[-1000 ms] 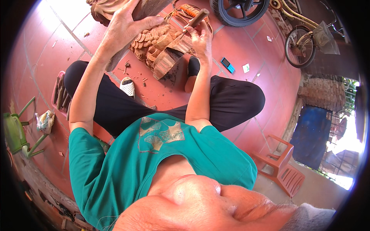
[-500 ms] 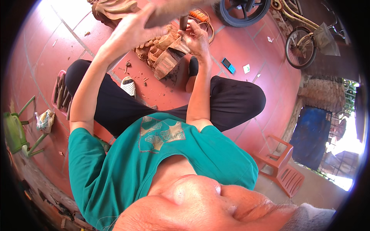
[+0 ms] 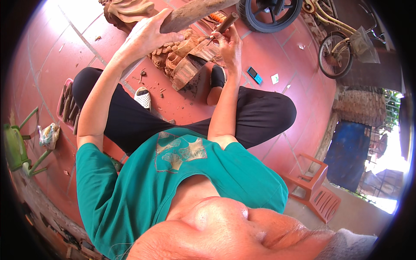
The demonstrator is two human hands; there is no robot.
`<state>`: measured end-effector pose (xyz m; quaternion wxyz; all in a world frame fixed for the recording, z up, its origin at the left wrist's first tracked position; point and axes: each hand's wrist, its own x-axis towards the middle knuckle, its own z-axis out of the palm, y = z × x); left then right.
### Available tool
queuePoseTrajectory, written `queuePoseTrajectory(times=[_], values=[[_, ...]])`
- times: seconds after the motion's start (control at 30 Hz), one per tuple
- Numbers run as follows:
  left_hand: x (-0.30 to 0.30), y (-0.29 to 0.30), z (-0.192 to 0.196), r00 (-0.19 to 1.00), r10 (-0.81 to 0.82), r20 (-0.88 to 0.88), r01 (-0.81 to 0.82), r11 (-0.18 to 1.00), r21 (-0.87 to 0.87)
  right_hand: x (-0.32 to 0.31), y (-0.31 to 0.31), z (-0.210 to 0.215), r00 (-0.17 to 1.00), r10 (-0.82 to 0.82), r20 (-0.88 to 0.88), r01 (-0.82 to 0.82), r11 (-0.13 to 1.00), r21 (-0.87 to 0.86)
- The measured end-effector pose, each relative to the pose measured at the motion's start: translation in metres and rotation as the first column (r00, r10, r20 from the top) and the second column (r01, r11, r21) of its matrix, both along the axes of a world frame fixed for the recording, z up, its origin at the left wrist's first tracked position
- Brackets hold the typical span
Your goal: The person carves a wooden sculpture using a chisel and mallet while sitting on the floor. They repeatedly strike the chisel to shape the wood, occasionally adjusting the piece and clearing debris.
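A: Where is the carved wood block (image 3: 186, 60)?

B: On the red tiled floor (image 3: 277, 65), between the person's crossed legs, tilted, with chips around it. It looks heavy and stiff, but the cut scales seem fragile; better to hold it by its plain thick edge.

A: And the chisel (image 3: 223, 27)?

B: The right hand (image 3: 227, 43) has its fingers clenched around it, the tip touching the block.

A: The other hand?

B: The left hand (image 3: 147, 37) grips a wooden mallet (image 3: 195, 11) raised above the chisel. A white sandal (image 3: 142, 96) and a blue phone (image 3: 255, 75) lie nearby.
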<state>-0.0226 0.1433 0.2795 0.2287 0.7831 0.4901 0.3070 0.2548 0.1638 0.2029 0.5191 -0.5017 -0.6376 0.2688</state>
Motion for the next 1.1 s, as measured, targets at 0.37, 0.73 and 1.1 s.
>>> queuePoseTrajectory(times=[0.37,0.73,1.1], values=[[0.008,0.008,0.003,0.955,-0.018,0.297,0.058,0.99,-0.126,-0.007,0.005,-0.017,0.994,0.077,0.074,-0.073,0.996,-0.05],[0.015,0.006,0.009,0.561,0.25,0.789,0.421,0.735,-0.532,-0.013,-0.004,-0.001,0.996,0.018,0.086,-0.014,0.998,-0.056],[0.011,0.009,0.01,0.174,0.516,0.839,0.532,0.668,-0.521,-0.016,-0.016,0.003,0.963,-0.086,0.254,0.067,0.994,0.082]])
